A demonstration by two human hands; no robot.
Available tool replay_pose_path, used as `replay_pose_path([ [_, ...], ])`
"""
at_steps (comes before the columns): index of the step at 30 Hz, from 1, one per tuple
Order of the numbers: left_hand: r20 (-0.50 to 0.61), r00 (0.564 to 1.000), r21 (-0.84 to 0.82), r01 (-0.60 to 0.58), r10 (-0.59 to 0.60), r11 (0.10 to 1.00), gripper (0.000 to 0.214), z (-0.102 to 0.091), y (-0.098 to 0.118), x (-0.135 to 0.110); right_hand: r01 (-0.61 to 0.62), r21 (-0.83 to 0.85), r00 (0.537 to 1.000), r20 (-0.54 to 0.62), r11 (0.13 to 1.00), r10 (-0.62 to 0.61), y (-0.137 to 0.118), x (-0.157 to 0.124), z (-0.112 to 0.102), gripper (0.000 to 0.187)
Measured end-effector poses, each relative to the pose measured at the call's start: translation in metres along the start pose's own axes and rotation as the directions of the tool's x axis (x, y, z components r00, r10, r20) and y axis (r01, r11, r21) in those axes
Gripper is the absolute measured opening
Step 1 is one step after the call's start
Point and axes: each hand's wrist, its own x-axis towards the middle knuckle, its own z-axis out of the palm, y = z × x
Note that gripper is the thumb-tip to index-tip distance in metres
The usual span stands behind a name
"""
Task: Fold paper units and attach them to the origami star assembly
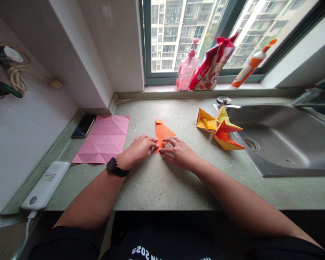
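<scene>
Speckled countertop [157,184], steel sink [287,144] on the right, creased pink sheet [105,139] on the left. The orange paper [164,133] lies flat mid-counter. Left hand [141,148] and right hand [178,153] press loose fingertips on its near end, gripping nothing.

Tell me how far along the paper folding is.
Done: folded yellow-and-orange paper shapes sit beside the sink. In hand: the left hand and right hand press the near tip of the orange paper, already folded to a wedge. Left, probably: the pink sheet, creased but lying flat and untouched.
</scene>
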Motion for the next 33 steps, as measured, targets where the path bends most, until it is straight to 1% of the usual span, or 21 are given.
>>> replay_pose_path([
  [3, 0.009, 1.0, -0.005, 0.012, -0.012, 1.0, 0.047, 0.001, 0.0, 0.001, 0.026, 0.015, 1.0, 0.005, 1.0, -0.026, -0.006, 0.0, 0.003, 0.021],
  [6, 0.007, 1.0, -0.012, 0.025, -0.025, 1.0, 0.049, 0.001, -0.001, 0.001, 0.025, 0.02, 1.0, 0.001, 0.999, -0.025, -0.01, 0.0, 0.006, 0.023],
  [10, -0.017, 1.0, -0.037, 0.013, -0.013, 0.999, 0.045, 0.001, -0.001, 0.001, 0.024, 0.034, 1.0, 0.0, 0.999, -0.024, -0.012, 0.0, 0.009, 0.025],
  [13, -0.036, 0.999, -0.062, -0.008, 0.006, 0.998, 0.041, 0.001, -0.001, 0.001, 0.041, 0.069, 0.999, -0.007, 0.997, -0.04, -0.009, 0.0, 0.008, 0.026],
  [15, -0.045, 0.999, -0.063, -0.017, 0.014, 0.998, 0.039, 0.001, -0.002, 0.001, 0.031, 0.085, 0.999, -0.018, 0.996, -0.03, -0.006, 0.001, 0.006, 0.025],
  [18, -0.056, 0.998, -0.049, -0.025, 0.022, 0.998, 0.036, 0.003, -0.003, 0.001, -0.03, 0.09, 0.999, -0.011, 0.996, 0.031, -0.002, 0.001, 0.005, 0.022],
  [21, -0.072, 0.997, -0.036, -0.032, 0.03, 0.999, 0.03, 0.005, -0.004, 0.001, -0.148, 0.074, 0.989, 0.011, 0.986, 0.148, 0.0, 0.001, 0.003, 0.019],
  [24, -0.083, 0.996, -0.025, -0.036, 0.034, 0.999, 0.025, 0.006, -0.004, 0.001, -0.262, 0.044, 0.965, 0.037, 0.964, 0.26, 0.001, 0.002, 0.0, 0.02],
  [28, -0.073, 0.997, -0.022, -0.029, 0.028, 0.999, 0.028, 0.004, -0.003, 0.001, -0.378, -0.009, 0.923, 0.069, 0.926, 0.378, 0.005, 0.003, -0.008, 0.023],
  [33, -0.056, 0.998, -0.015, -0.019, 0.018, 1.0, 0.028, 0.003, -0.001, 0.001, -0.46, -0.059, 0.884, 0.059, 0.886, 0.463, 0.01, 0.004, -0.008, 0.03],
])
